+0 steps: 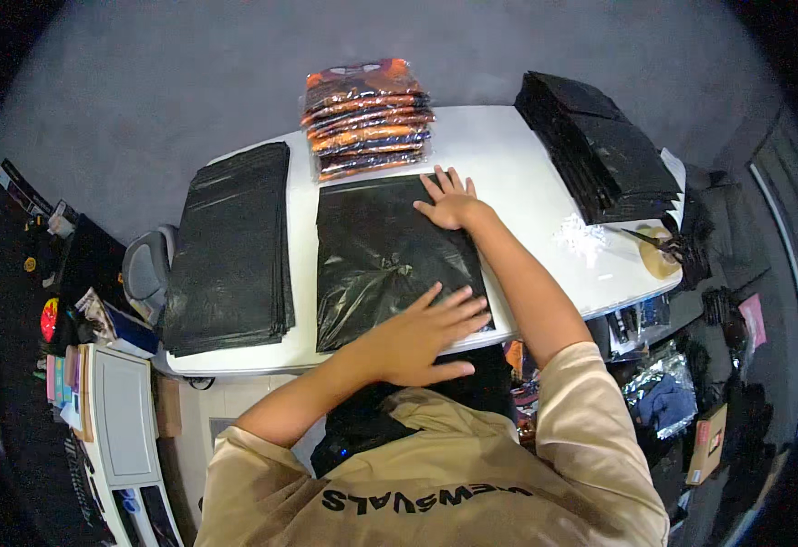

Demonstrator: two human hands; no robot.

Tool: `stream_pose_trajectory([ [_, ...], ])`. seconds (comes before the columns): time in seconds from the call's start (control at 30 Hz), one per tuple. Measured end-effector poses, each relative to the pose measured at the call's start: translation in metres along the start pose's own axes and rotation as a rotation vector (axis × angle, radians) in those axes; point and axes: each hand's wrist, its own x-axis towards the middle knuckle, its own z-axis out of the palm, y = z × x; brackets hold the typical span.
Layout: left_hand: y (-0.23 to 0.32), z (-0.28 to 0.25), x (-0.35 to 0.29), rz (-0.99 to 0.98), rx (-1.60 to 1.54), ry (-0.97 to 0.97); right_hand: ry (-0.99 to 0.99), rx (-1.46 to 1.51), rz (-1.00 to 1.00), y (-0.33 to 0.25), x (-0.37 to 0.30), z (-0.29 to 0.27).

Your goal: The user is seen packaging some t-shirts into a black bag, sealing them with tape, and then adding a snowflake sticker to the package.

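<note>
Nearest the camera is a tan shirt [454,465] with dark lettering across it, and bare forearms reach from its sleeves over a white table [518,173]. Before the body, at the table's near edge, a black bag [376,223] lies flat, its shiny surface creased toward the lower middle. On its upper right corner rests the right hand [454,206], palm down, fingers spread and grasping nothing. Over the bag's lower right part is the left hand [414,342], also open, fingers fanned and thumb apart, clenched on nothing; how firmly it presses, I cannot tell. Left of the bag, just apart from it, lies a neat black stack [230,246]. Beyond its far edge stands a pile of orange packets [367,118] in clear wrap. At the table's far right, a thicker pile [600,146] of black bags lies slantwise, with scissors [663,241] and a yellowish roll [659,263] near its lower end.
</note>
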Motion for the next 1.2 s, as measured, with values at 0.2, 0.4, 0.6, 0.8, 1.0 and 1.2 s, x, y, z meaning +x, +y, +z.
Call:
stream_pose_trajectory([
  [0.2, -0.074, -0.015, -0.054, -0.510, 0.293, 0.268, 0.011, 0.005, -0.014, -0.006, -0.002, -0.002],
  [0.4, -0.091, -0.035, -0.105, -0.817, 0.275, 0.343, -0.021, -0.019, 0.001, -0.007, -0.004, -0.002],
  [0.6, -0.073, -0.027, -0.084, -0.704, 0.230, 0.360, 0.004, -0.029, 0.016, -0.002, -0.003, -0.002],
  [0.8, -0.075, -0.038, -0.081, -0.805, 0.333, 0.418, -0.015, -0.040, 0.008, -0.005, -0.002, 0.000],
  [1.0, -0.047, -0.002, -0.035, -0.367, 0.315, 0.196, -0.015, -0.032, 0.009, -0.007, 0.000, 0.001],
  [1.2, 0.025, 0.006, -0.017, 0.071, 0.022, 0.005, 0.008, 0.002, -0.005, -0.003, -0.001, 0.002],
])
